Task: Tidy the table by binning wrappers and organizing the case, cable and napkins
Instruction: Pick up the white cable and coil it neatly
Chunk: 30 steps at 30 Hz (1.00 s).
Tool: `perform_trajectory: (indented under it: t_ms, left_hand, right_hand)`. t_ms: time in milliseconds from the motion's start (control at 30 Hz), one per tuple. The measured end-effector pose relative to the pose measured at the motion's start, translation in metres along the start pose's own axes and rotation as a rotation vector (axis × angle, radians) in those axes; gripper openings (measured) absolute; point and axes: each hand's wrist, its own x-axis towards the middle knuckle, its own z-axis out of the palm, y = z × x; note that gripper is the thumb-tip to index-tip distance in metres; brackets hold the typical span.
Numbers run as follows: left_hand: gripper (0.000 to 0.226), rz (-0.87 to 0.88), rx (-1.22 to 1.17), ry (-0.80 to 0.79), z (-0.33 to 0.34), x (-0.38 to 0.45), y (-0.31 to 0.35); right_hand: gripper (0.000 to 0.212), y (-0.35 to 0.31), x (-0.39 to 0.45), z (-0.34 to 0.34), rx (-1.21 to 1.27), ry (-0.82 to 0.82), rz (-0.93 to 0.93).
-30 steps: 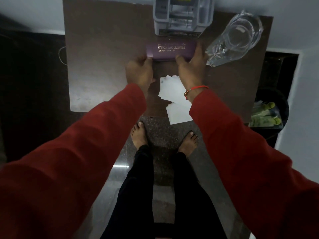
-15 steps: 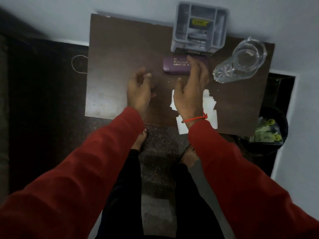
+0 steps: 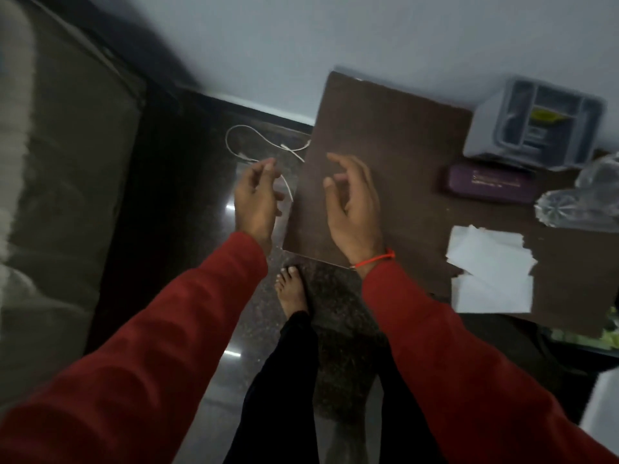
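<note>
A white cable (image 3: 254,142) lies looped on the dark floor just left of the brown table (image 3: 395,135). My left hand (image 3: 256,199) hovers over the floor near the cable, fingers loosely curled, holding nothing. Over the table's left part, my right hand (image 3: 353,202) is open and empty. The purple case (image 3: 489,184) lies on the table in front of a grey organizer (image 3: 536,122). White napkins (image 3: 492,272) lie scattered near the table's front edge.
A clear glass jug (image 3: 582,202) lies on its side at the table's right. A bin with green wrappers (image 3: 603,336) shows at the right edge below the table. A dark sofa or bed (image 3: 73,182) fills the left. My bare foot (image 3: 293,289) stands by the table corner.
Both hands have left the purple case and moved left, toward the table's left edge and the cable. The view has swung left, so the table now sits at the right.
</note>
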Motion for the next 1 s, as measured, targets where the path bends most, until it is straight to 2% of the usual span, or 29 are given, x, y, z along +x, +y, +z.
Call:
perform_trajectory:
  t_ms: [233, 533, 733, 800, 900, 1000]
  left_hand:
    - [0.018, -0.049, 0.152, -0.063, -0.025, 0.102, -0.038]
    - [0.018, -0.115, 0.425, -0.236, -0.001, 0.233, -0.155]
    - [0.044, -0.199, 0.399, -0.444, 0.052, 0.252, -0.198]
    - [0.04, -0.22, 0.411, -0.492, 0.058, 0.25, -0.211]
    - [0.017, -0.23, 0.408, -0.512, 0.061, 0.237, -0.211]
    - [0.024, -0.213, 0.454, -0.42, 0.054, 0.224, -0.194]
  right_hand:
    - [0.029, 0.008, 0.046, 0.04, -0.023, 0.046, -0.053]
    - [0.03, 0.059, 0.055, 0.053, 0.123, 0.009, -0.025]
    - [0.029, 0.063, 0.056, 0.055, 0.157, 0.005, -0.06]
    - [0.028, 0.063, 0.056, 0.055, 0.149, 0.008, -0.043]
    - [0.026, 0.061, 0.057, 0.056, 0.103, 0.015, -0.021]
    - [0.025, 0.056, 0.056, 0.055, 0.084, 0.025, -0.018]
